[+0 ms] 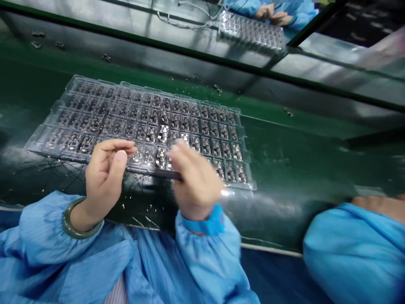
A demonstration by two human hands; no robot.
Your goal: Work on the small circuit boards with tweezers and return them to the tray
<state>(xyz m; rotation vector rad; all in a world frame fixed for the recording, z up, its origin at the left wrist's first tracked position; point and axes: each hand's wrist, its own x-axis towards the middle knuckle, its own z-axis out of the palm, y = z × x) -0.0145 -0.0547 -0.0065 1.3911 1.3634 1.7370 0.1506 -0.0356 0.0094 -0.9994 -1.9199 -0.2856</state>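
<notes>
My left hand (106, 171) hovers over the front edge of a clear plastic tray (41, 137), with its fingers loosely bent and the thumb apart from them. Nothing shows in it. To the right, my right hand (198, 179) is smeared by motion but closed around a slim dark tool (169, 174); its exact kind is unclear. Rows of small circuit boards (160, 158) fill the tray's pockets. Thin black wires (69, 162) stick out along the tray's front left edge.
The tray lies on a green work surface (284, 156) strewn with tiny light scraps. A few loose small parts (106, 58) lie beyond it. Across a dark green rail, a co-worker's hands (274, 14) are at another tray (253, 31). At right is another person's blue sleeve (351, 249).
</notes>
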